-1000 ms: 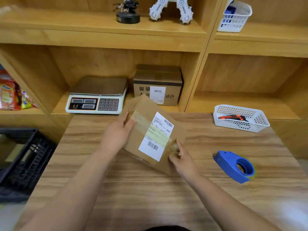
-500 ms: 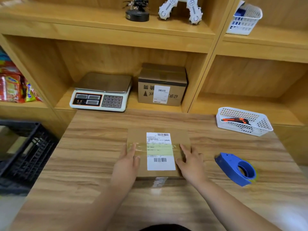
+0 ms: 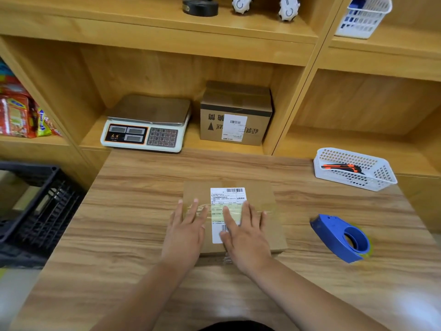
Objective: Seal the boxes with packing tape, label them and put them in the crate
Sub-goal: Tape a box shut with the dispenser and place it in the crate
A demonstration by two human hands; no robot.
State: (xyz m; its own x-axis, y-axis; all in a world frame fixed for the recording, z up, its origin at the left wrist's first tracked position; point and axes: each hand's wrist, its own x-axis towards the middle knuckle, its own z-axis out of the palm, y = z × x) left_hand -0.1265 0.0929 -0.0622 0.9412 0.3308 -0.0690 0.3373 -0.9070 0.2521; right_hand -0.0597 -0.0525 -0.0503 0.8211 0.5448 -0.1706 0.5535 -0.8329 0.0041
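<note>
Left hand (image 3: 186, 232) and right hand (image 3: 245, 237) were both flat, fingers spread, pressing down on the labelled brown cardboard box (image 3: 267, 194).

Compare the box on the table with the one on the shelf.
The table box lies low and flat; the shelf box stands taller. The table box has a top label under clear tape; the shelf box a front label. The left hand and right hand press the table box; nothing touches the shelf box. Both are brown cardboard.
</note>
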